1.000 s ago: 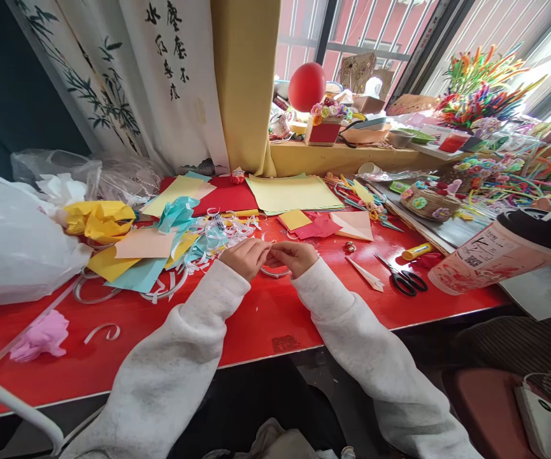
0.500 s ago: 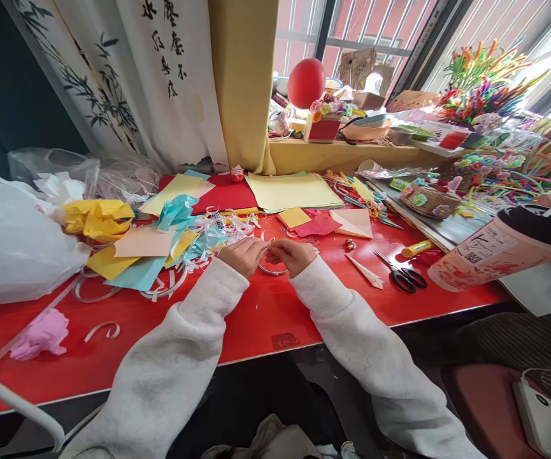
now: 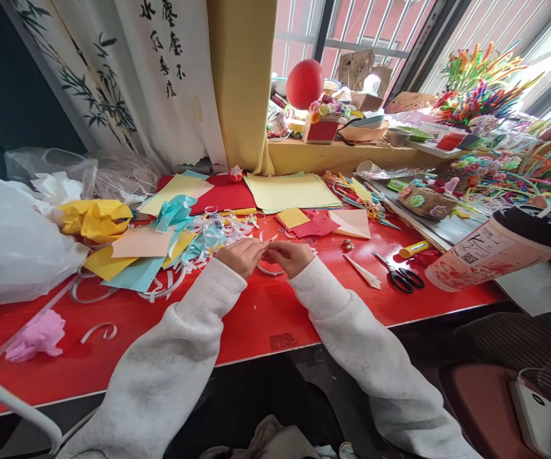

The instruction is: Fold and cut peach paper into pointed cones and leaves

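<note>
1. L hand [image 3: 241, 257] & R hand [image 3: 292, 258] are held close together above the glossy red tabletop [image 3: 265, 325], fingertips nearly meeting.
2. Both grips are narrow: a small pale slip [image 3: 271, 238], prob. paper, seems to be pinched b/w the fingertips.
3. Most of the slip is hidden by fingers; only a thin tip is shown, so its folds can't be told.
4. Just below, b/w the hands, part of a thin pale ring [image 3: 271, 274] can be seen.
5. Done, as far as shown: a narrow pale pointed paper fold [image 3: 362, 271] is laid to the R of R hand; white & teal paper shreds [image 3: 230, 231] are heaped beyond L hand.
6. Left, by the look of it: the slip is judged part-worked; a small yellow paper square [image 3: 293, 218] & large pale-yellow sheets [image 3: 294, 191] are seen flat, apparently uncut.
7. Black-handled metal scissors [image 3: 405, 279] & a yellow cylindrical stick [image 3: 413, 249], poss. glue, are laid farther R, untouched by either hand.
</note>
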`<state>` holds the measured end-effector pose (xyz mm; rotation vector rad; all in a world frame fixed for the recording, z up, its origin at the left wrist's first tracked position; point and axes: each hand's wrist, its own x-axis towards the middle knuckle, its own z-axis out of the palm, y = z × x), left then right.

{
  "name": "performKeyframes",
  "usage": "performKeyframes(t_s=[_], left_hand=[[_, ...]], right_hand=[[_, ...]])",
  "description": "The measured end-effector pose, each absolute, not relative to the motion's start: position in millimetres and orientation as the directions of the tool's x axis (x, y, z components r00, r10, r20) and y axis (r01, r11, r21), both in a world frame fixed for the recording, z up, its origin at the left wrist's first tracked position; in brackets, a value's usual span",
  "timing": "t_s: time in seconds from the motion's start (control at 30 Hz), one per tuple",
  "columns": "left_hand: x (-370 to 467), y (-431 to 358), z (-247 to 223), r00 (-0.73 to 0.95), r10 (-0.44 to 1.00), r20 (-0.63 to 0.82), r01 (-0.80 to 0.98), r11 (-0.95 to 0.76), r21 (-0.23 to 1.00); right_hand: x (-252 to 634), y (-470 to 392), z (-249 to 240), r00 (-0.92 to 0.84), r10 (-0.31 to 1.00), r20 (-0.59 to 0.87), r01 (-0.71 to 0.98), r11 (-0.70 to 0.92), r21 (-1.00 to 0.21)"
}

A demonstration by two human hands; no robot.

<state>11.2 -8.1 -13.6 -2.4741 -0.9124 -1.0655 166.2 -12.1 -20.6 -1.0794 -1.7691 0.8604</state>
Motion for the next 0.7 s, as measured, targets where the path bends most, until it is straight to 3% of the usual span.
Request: performKeyframes(t_s=[0.53, 0.7], left_hand=[[16.2, -5.1, -22.1, 0.494, 0.372, 0.786, 0.72, -0.681, -0.131], [16.2, -7.0, -19.9, 0.479, 0.381, 0.791, 0.723, -0.682, -0.11]], right_hand=[[162.9, -15.1, -22.0, -0.221, 0.928, 0.301, 0.248, 0.352, -0.903], [162.3, -15.9, -21.9, -0.212, 0.925, 0.315, 0.269, 0.365, -0.891]])
